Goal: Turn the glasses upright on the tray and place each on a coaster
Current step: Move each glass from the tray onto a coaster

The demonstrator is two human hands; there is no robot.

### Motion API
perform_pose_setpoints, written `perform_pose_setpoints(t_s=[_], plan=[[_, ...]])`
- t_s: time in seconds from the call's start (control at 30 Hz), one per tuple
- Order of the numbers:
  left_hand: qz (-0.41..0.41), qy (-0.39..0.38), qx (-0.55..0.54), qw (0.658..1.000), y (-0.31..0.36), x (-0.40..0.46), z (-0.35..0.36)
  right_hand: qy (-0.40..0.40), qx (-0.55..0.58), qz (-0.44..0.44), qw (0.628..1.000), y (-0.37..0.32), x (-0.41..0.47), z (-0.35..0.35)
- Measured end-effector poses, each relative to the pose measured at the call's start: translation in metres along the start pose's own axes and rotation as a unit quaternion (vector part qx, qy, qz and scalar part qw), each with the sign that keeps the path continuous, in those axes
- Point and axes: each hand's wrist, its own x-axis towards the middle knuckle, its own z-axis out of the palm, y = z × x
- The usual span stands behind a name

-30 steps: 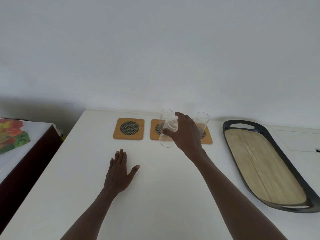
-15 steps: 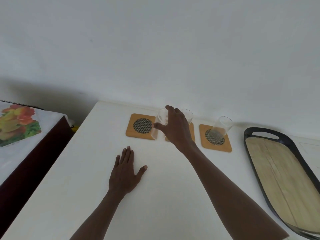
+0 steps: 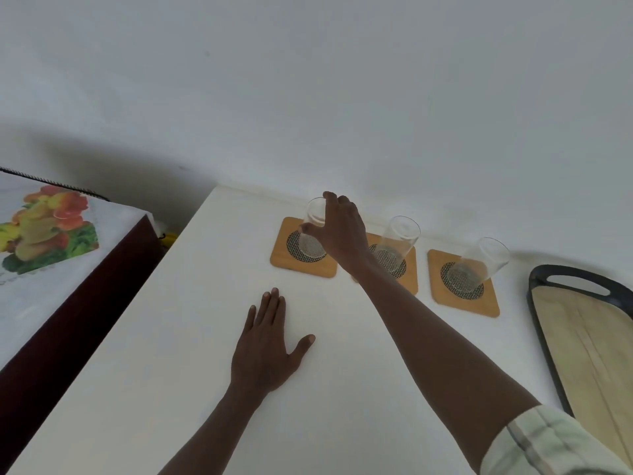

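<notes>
Clear glass point(image 3: 313, 231) now upright on left coaster point(image 3: 291, 260)

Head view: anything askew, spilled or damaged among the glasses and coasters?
Nothing stands out. Three glasses stand upright, one per coaster: the left glass in the right hand, the middle glass and the right glass free. No spill or breakage shows. The tray is empty; the left hand lies flat on the table.

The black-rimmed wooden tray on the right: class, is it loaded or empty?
Empty, as far as visible. The black-rimmed wooden tray shows only bare boards; its far end is cut off.
</notes>
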Motion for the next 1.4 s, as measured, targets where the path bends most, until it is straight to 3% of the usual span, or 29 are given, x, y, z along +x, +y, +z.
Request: perform_pose_setpoints(t_s=[0.4, 1.23, 1.4], plan=[[-0.009, -0.005, -0.009, 1.0, 0.002, -0.001, -0.002, -0.04, -0.033, 0.002, 0.999, 0.002, 0.026, 0.031], [-0.015, -0.02, -0.014, 1.0, 0.004, -0.001, -0.007, -0.027, -0.065, 0.008, 0.997, 0.0, 0.03, 0.037], [-0.019, -0.023, -0.012, 0.999, 0.005, -0.001, -0.008, -0.017, -0.023, 0.03, 0.999, -0.002, 0.026, 0.035]])
